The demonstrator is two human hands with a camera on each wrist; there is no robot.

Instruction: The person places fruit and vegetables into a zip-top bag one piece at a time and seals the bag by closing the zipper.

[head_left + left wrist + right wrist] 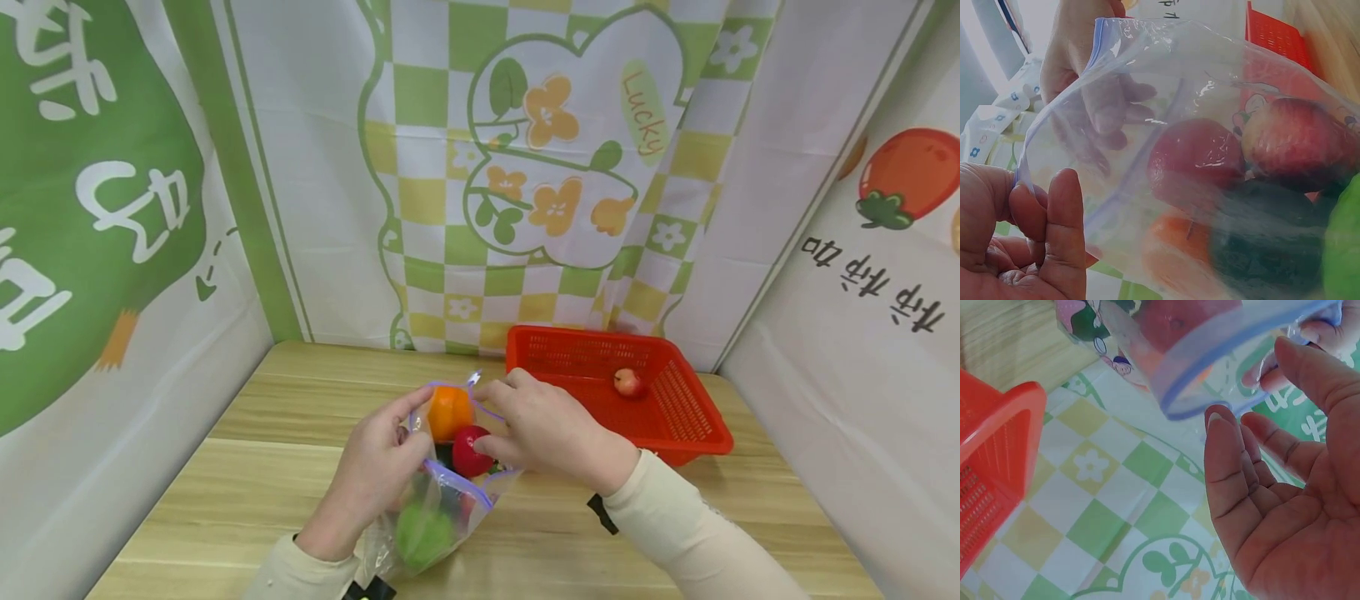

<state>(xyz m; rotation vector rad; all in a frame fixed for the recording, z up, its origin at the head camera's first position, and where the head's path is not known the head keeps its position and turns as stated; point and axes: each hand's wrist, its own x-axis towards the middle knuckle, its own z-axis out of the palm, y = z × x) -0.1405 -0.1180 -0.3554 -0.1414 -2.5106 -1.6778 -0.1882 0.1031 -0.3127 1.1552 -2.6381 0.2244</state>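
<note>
A clear zip bag (pixel 1210 56) with a purple-blue zip edge lies on the table, its mouth spread apart. My left hand (pixel 375 462) pinches the rim of that mouth between thumb and finger. My right hand (pixel 543 425) is at the other side of the opening, fingers loosely bent at the zip edge and gripping nothing. Inside the bag are an orange fruit (pixel 450 412), a shiny red round fruit (pixel 471 452), a red-yellow apple (pixel 1297 140), a dark green item (pixel 1260 237) and a bright green one (pixel 424 533). Plastic blurs their exact kinds.
At the back right stands a red perforated plastic basket (pixel 708 421), with one small apple (pixel 628 382) inside. The wooden tabletop (pixel 247 442) is bounded by printed cloth walls at the back (pixel 420 200) and both sides.
</note>
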